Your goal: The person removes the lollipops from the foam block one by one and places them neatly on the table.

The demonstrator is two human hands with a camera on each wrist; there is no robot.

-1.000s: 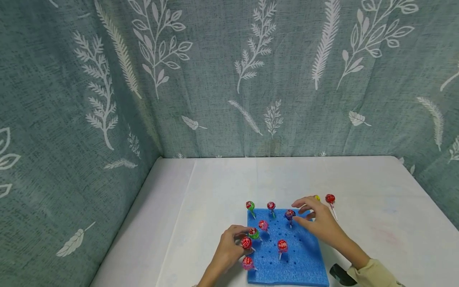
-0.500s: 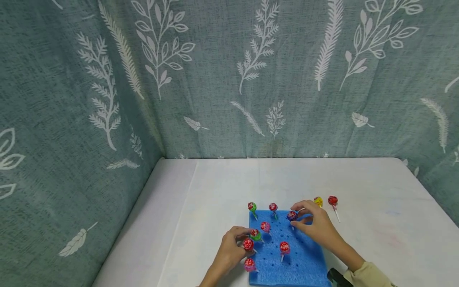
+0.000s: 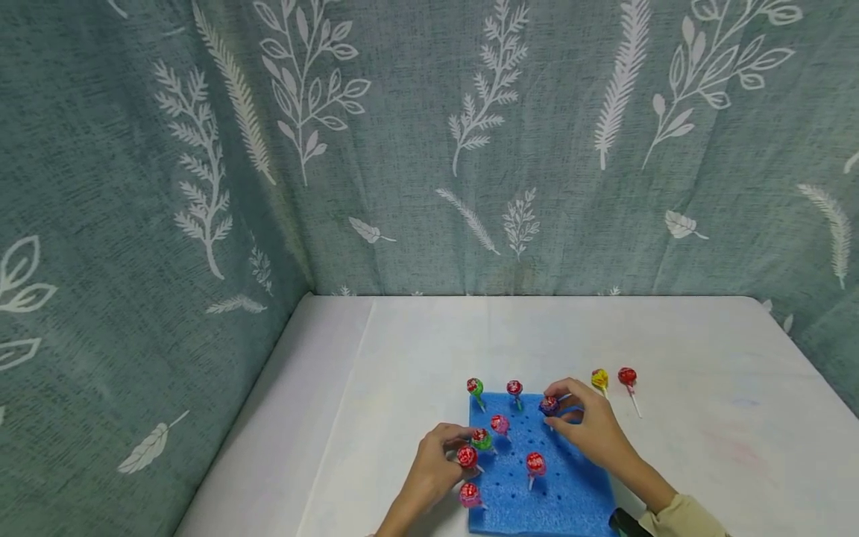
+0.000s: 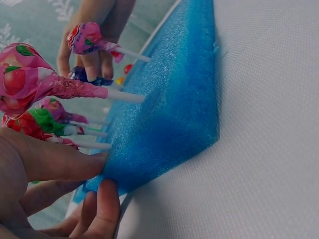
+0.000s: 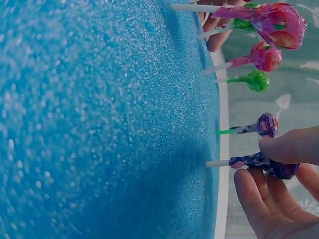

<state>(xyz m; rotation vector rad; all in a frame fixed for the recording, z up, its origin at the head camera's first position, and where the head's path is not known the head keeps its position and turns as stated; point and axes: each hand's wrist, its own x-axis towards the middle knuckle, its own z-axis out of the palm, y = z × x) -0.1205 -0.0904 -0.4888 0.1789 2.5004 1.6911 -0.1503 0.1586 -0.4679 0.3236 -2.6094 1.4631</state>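
A blue foam board (image 3: pixel 570 492) with rows of small holes lies on the white table, several wrapped lollipops standing in it. My right hand (image 3: pixel 584 418) pinches a dark purple lollipop (image 5: pixel 254 163) at the far right part of the board. Its white stick meets the foam. My left hand (image 3: pixel 432 466) grips the board's left edge, thumb (image 4: pixel 70 164) on the upper side and fingers against the side. Close by the left hand stand a red lollipop (image 3: pixel 467 456), a green-and-red one (image 3: pixel 480 438) and a pink-and-red one (image 3: pixel 470 494).
Beyond the board's far right corner, a yellow lollipop (image 3: pixel 599 379) and a red lollipop (image 3: pixel 627 377) lie on the white table (image 3: pixel 403 350). A dark object (image 3: pixel 627 523) sits beside the right sleeve. Green leaf-patterned cloth (image 3: pixel 416 149) hangs behind and to the left.
My right fingers have closed around the purple lollipop, and the hand has shifted slightly nearer, uncovering the yellow lollipop. The left hand stays at the board's edge. The head view has shifted slightly.
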